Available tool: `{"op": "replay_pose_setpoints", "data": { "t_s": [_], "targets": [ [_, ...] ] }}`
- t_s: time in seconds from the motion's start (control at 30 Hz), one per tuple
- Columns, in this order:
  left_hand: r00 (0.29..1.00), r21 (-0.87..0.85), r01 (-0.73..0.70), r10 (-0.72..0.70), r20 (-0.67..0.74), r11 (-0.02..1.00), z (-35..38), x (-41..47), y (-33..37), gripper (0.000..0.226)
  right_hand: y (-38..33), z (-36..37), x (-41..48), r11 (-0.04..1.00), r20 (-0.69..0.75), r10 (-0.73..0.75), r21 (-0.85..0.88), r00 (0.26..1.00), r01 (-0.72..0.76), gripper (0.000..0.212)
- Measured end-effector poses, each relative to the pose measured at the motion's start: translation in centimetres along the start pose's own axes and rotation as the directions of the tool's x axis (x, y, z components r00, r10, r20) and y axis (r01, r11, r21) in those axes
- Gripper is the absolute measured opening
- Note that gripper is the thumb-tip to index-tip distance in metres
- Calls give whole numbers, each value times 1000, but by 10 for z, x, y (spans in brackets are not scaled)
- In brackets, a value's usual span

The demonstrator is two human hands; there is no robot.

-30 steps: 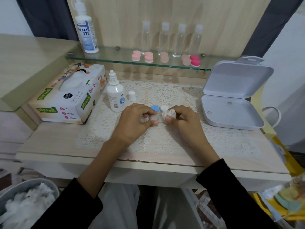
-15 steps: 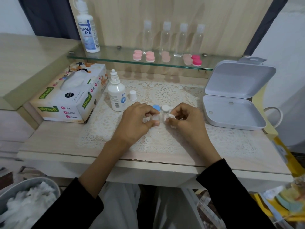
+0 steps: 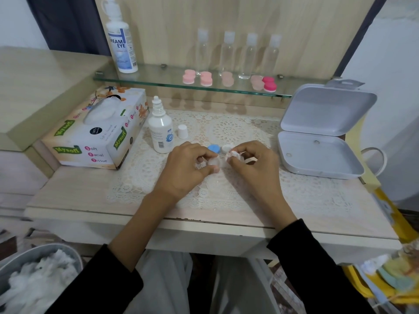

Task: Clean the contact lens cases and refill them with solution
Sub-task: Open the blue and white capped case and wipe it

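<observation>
My left hand (image 3: 188, 168) pinches a clear contact lens case (image 3: 213, 163) just above the lace mat. My right hand (image 3: 251, 164) holds a small crumpled piece of tissue (image 3: 233, 155) right beside the case. A blue cap (image 3: 214, 148) and a white cap (image 3: 226, 148) lie on the mat just behind my fingers. An uncapped small solution bottle (image 3: 160, 130) stands upright left of the hands, with its white cap (image 3: 182, 131) next to it.
A tissue box (image 3: 99, 130) lies at the left. The glass shelf (image 3: 158, 81) carries a large solution bottle (image 3: 121, 39), several clear bottles (image 3: 238, 55) and several pink lens cases (image 3: 206, 78). An open white box (image 3: 317, 152) sits at right. A bin of used tissue (image 3: 36, 279) is at lower left.
My right hand with the tissue has drawn slightly away from the case to the right. My left hand keeps holding the case in place.
</observation>
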State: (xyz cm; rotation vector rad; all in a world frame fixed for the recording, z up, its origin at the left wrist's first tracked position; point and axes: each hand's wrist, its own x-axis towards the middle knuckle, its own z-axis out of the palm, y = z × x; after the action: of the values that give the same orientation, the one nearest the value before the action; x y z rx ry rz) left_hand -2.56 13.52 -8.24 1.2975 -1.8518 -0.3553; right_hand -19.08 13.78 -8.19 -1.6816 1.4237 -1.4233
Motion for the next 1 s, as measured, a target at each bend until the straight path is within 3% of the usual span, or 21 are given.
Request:
{"op": "replay_pose_setpoints", "data": {
  "t_s": [0.1, 0.2, 0.37, 0.53, 0.67, 0.77, 0.87, 1.0],
  "targets": [
    [1000, -3, -10, 10, 7, 1000, 0, 0, 0, 26, -2, 0, -1, 996, -57, -89, 22, 994, 90, 7],
    [1000, 10, -26, 26, 9, 1000, 0, -1, 0, 27, -4, 0, -3, 991, -27, -129, 17, 991, 130, 4],
    [999, 33, -36, 36, -2, 999, 1, -2, -1, 23, -1, 4, -4, 915, 114, -293, -256, 949, 313, 14],
    [998, 63, -60, 60, -7, 996, 2, -2, -1, 19, -1, 5, -5, 870, 128, -362, -310, 923, 384, 21],
    [997, 52, -70, 71, -12, 996, 1, -3, 0, 23, 0, 4, -7, 903, 127, -340, -232, 932, 361, 29],
    [999, 34, -54, 53, 4, 998, 0, -3, 1, 24, -5, 2, -8, 988, 128, -154, -14, 980, 157, 22],
    [998, -19, -42, 43, 40, 999, -2, -3, 3, 26, -12, -5, -8, 968, 43, -25, 252, 999, 13, 12],
    [996, -30, -80, 81, 35, 996, -4, -5, 7, 24, -11, -7, -7, 950, 25, -3, 312, 1000, -5, 10]
  ]
}}
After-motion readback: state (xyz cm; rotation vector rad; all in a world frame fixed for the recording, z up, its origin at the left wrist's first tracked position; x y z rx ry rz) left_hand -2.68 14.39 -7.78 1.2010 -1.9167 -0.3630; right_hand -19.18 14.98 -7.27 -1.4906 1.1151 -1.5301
